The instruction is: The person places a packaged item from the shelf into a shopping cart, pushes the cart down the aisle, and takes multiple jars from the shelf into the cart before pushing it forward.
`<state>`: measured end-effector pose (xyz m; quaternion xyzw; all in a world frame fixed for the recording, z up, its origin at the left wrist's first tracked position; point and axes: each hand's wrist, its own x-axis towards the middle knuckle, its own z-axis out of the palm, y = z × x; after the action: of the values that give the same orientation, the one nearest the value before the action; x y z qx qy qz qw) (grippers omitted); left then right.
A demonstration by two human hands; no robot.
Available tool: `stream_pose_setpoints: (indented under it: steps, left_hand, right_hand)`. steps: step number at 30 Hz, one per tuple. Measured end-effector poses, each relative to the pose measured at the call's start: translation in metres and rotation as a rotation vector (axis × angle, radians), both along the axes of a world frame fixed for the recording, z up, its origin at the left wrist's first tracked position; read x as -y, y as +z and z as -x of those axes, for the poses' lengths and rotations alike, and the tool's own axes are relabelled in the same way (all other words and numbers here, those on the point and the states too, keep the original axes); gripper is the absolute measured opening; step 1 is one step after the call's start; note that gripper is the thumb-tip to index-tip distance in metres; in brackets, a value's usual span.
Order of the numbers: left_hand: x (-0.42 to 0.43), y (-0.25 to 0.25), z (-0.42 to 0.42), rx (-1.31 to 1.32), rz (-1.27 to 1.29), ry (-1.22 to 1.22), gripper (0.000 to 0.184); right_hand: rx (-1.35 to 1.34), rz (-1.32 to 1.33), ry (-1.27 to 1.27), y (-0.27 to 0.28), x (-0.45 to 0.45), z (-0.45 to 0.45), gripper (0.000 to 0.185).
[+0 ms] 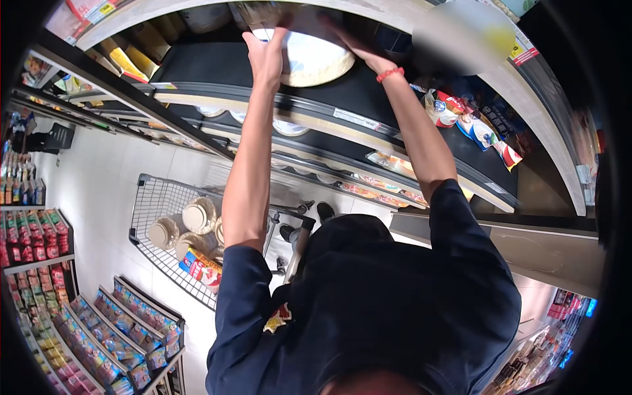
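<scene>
Up on a dark shelf sits a round pack with a white-and-blue top and a pale ribbed side, its contents unclear. My left hand grips its left side, thumb apart from the fingers. On the far right side of the same pack, my right hand reaches with long fingers, partly in shadow. A red bracelet circles my right wrist. The upper shelf board hangs just above both hands, and another clear-looking container stands behind the pack.
A wire shopping cart behind my left arm holds several round tubs and a red-and-blue bag. Bagged goods lie on the shelf to the right. Display racks stand at lower left. Someone's shoe shows below the shelves.
</scene>
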<state>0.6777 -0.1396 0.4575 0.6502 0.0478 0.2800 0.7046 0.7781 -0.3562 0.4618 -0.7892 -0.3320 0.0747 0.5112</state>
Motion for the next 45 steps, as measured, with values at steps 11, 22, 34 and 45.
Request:
stream_pose_setpoints:
  steps: [11, 22, 34, 45]
  left_hand:
    - [0.021, 0.034, 0.075, 0.174, 0.802, -0.166, 0.084]
    - [-0.041, 0.013, 0.24, 0.26, 0.715, 0.151, 0.096]
    - [-0.092, -0.042, 0.42, -0.301, -0.324, 0.767, 0.135]
    - [-0.287, -0.203, 0.491, -0.499, -0.42, 0.909, 0.1]
  right_hand:
    - [0.533, 0.121, -0.071, 0.095, -0.01, 0.052, 0.051]
    - [-0.148, -0.443, 0.464, 0.076, -0.071, 0.189, 0.051]
    - [-0.869, -0.344, 0.411, -0.061, -0.231, 0.317, 0.072]
    - [-0.96, -0.424, 0.708, -0.207, -0.546, 0.322, 0.049]
